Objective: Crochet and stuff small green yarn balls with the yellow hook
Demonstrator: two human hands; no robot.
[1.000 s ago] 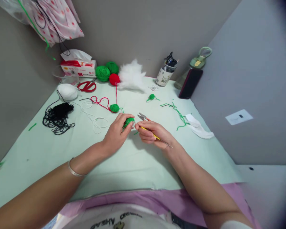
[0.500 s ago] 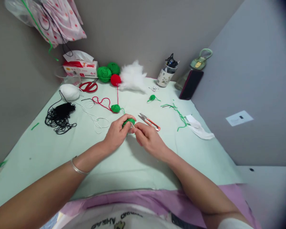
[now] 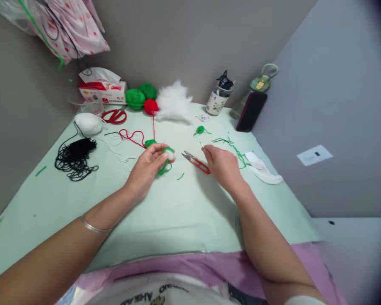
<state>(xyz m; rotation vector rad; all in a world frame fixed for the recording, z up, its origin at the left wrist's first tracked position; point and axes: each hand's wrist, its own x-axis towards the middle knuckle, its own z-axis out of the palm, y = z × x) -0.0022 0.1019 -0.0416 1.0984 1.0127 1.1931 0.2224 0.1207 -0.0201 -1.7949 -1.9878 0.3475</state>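
My left hand (image 3: 147, 169) is closed round a small green crocheted piece (image 3: 167, 151) with white stuffing showing at its opening. A loop of green yarn hangs below it. To the right, my right hand (image 3: 224, 165) pinches a thin, pale crochet hook (image 3: 202, 145), its tip just showing past the fingers and apart from the piece. Thread snips (image 3: 197, 163) with orange handles lie on the table between my hands, close to the right one. Behind my left fingers sits another green crocheted piece (image 3: 150, 142), partly covered.
Balls of green yarn (image 3: 135, 99), a red yarn ball (image 3: 151, 106) and white stuffing (image 3: 174, 101) stand at the back. Red scissors (image 3: 114, 116), white yarn (image 3: 88, 123) and black yarn (image 3: 76, 154) lie left. A pen jar (image 3: 216, 102), bottle and phone (image 3: 252, 112) stand back right.
My hands have parted. The right has drawn the hook out of the green piece and moved right, while the left has shifted slightly left, turning the piece so white stuffing shows.
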